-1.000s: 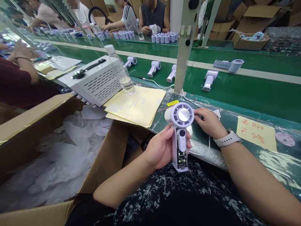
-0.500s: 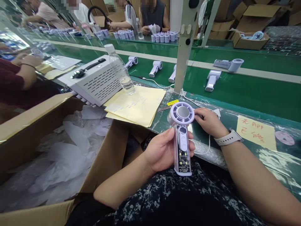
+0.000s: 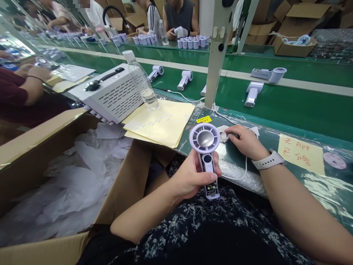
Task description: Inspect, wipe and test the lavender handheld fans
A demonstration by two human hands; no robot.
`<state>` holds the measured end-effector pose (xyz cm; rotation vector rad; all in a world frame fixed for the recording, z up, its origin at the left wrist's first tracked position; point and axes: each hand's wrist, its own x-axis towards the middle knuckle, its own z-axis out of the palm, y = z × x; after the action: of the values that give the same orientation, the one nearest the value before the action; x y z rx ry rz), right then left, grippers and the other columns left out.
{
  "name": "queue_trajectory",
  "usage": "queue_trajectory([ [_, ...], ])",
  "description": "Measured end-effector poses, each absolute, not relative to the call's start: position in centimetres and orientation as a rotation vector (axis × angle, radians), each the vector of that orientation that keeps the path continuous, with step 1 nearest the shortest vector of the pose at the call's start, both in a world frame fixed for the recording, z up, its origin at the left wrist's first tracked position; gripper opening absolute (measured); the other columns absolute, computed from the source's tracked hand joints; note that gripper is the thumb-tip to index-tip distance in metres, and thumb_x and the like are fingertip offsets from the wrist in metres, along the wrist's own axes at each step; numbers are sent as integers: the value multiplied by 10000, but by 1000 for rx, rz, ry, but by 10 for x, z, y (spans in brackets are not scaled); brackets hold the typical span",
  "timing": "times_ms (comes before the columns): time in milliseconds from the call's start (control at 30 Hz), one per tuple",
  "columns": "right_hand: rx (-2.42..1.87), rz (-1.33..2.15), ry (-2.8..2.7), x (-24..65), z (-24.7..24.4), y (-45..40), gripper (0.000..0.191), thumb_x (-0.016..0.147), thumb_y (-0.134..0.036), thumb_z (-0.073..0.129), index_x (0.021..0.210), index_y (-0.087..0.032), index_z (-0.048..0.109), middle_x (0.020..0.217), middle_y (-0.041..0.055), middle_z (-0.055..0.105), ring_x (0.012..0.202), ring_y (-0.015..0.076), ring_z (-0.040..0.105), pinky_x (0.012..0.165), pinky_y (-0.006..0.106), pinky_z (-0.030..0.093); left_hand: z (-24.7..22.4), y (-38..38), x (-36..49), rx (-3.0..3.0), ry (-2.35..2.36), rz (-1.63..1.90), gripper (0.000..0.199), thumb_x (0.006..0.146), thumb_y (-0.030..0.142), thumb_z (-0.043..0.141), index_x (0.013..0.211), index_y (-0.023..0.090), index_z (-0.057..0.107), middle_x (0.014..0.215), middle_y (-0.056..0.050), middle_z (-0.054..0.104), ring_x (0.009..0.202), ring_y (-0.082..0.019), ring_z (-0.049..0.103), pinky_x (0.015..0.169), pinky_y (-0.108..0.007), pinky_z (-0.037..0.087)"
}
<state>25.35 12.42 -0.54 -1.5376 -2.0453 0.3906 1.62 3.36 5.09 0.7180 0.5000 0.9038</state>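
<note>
My left hand (image 3: 190, 175) is wrapped round the handle of a lilac handheld fan (image 3: 205, 139), its thumb across the front. The fan's round head has a silver centre and faces me, and a circuit board shows through the clear lower handle. On the green bench my right hand (image 3: 244, 140), with a watch on its wrist, pinches a small crumpled white piece (image 3: 224, 137) that looks like cloth or tissue. That piece lies just right of the fan head. A white cable (image 3: 245, 169) runs below the right hand.
At left stands a cardboard box (image 3: 118, 195) full of clear plastic bags. Behind it are a grey vented metal box (image 3: 116, 99), a water bottle (image 3: 149, 94) and yellow sheets (image 3: 176, 125). More fans (image 3: 253, 94) lie on the green belt past a metal post (image 3: 213, 73). Co-workers sit beyond.
My left hand has moved the fan left and tilted it, with the thumb now over the handle's front. The white piece in my right hand has come into view.
</note>
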Motion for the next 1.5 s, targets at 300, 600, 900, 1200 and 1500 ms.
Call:
queue_trajectory([
  [300,-1550,414,-2043,254,-3,124,280,872,-191,511,1000,-198,759,1106,117,750,1075,312,667,979,508,500,48,34,17,643,419,890,398,687,174,821,987,190,560,923,4,602,727,-119,613,685,-296,490],
  [600,-1548,432,-2039,254,-2,123,279,877,-201,514,1008,-188,760,1113,125,744,1077,316,663,982,514,497,46,37,20,635,450,912,322,688,164,801,916,180,575,850,29,602,655,-97,603,640,-268,480],
  [900,-1529,440,-2038,255,-3,124,269,876,-193,520,1000,-220,757,1100,95,750,1069,297,664,979,494,499,47,36,20,626,469,901,334,704,186,807,930,182,562,859,18,603,664,-110,606,651,-288,502],
  [1200,-1535,429,-2037,255,-2,122,276,876,-208,515,1005,-203,759,1110,111,744,1075,305,662,978,503,497,45,35,18,626,445,894,364,724,177,797,979,194,539,883,17,609,676,-113,609,658,-291,495],
  [1500,-1510,407,-2067,248,6,120,270,867,-200,526,1015,-212,751,1103,114,743,1086,317,650,994,538,491,46,36,18,627,467,888,338,703,198,817,938,185,575,868,7,608,676,-117,595,649,-287,475],
])
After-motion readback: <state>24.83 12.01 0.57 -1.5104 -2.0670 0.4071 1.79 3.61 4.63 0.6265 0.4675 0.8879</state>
